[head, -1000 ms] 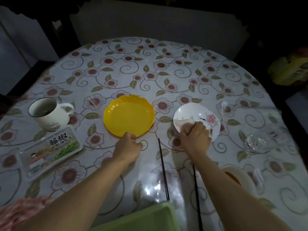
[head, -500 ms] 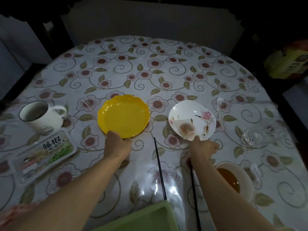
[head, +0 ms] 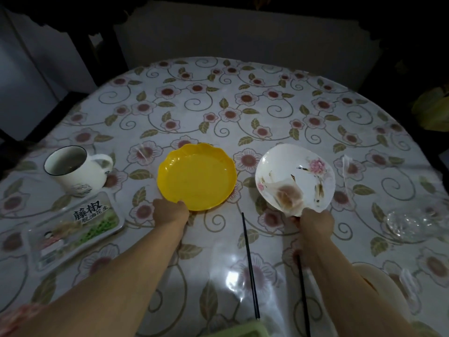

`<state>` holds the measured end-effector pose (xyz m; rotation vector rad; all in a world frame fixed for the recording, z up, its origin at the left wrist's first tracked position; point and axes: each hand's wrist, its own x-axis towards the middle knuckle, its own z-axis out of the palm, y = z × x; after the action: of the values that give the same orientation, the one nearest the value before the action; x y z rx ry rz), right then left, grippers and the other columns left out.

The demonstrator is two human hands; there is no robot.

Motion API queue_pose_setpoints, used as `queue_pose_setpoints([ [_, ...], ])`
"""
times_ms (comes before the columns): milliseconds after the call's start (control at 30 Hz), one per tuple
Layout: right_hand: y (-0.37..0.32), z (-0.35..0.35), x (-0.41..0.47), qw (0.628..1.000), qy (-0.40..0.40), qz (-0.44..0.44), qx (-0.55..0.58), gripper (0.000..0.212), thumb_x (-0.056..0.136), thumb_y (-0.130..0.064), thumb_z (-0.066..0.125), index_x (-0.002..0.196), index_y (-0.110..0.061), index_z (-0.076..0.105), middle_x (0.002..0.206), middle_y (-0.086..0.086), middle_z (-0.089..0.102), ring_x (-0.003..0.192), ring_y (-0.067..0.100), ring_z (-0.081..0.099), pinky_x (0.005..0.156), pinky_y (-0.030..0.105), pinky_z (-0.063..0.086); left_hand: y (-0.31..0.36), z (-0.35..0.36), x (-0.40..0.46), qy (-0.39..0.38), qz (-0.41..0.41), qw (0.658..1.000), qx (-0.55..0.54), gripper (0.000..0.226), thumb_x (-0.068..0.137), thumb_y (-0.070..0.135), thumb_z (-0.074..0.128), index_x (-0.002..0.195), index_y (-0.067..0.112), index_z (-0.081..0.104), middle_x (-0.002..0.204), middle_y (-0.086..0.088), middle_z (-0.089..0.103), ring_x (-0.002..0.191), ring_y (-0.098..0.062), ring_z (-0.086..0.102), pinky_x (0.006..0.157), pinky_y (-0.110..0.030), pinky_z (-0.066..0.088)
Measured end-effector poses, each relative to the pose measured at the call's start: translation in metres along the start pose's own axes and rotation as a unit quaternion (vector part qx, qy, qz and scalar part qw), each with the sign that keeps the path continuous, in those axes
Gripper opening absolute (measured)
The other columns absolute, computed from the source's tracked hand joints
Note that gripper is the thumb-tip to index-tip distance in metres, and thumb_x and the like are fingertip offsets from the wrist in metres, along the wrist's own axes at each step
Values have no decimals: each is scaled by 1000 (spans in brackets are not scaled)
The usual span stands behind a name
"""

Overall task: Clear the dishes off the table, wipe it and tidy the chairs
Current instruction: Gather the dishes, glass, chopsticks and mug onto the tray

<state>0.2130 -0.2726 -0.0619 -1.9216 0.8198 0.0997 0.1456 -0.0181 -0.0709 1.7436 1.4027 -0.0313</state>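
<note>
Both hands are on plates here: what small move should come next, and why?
Probably set the white plate onto the yellow plate to stack them. The right hand grips the white plate's near edge, tilted up with a soiled tissue on it; the left hand holds the yellow plate's near rim, flat on the table.

Left hand [head: 170, 213] grips the yellow plate [head: 196, 176]; right hand [head: 315, 223] holds the tilted white plate [head: 295, 177].
</note>
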Motion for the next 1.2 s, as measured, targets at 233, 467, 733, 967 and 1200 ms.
queue_pose_setpoints([
  [233,-45,40,-37,987,-121,-91,52,20,82,-5,50,101,1,57,88,16,63,74,29,63,51,27,54,-14,17,52,-33,-18,998,-58,51,67,27,52,108,-3,59,102,-23,68,87,-37,68,74,-45,58],
  [467,-55,79,-70,972,-196,-131,2,15,72,-3,52,59,-11,55,61,10,60,71,39,66,67,56,57,2,-22,3,-51,12,993,-109,30,92,19,44,111,-2,53,96,-21,67,55,-26,69,40,-29,54],
  [733,-56,86,-92,966,-191,-161,-70,23,73,-10,54,92,-1,63,87,18,68,82,37,67,71,48,58,-2,-64,-20,-67,66,990,-103,28,93,17,43,92,8,68,71,-15,70,41,-19,64,38,-22,49],
  [967,-62,66,-130,961,-144,-202,-118,18,80,-21,66,80,-6,56,72,5,58,71,21,54,64,29,41,-16,-95,-31,-80,79,984,-141,17,87,9,47,96,13,61,86,-16,70,59,-31,70,49,-31,57],
  [1200,-54,36,-168,974,-119,-174,-86,34,81,-24,69,106,-8,54,93,4,56,91,23,57,68,29,46,-35,-127,-53,-84,87,985,-119,17,86,3,50,101,6,57,101,-16,65,79,-37,68,43,-29,54],
])
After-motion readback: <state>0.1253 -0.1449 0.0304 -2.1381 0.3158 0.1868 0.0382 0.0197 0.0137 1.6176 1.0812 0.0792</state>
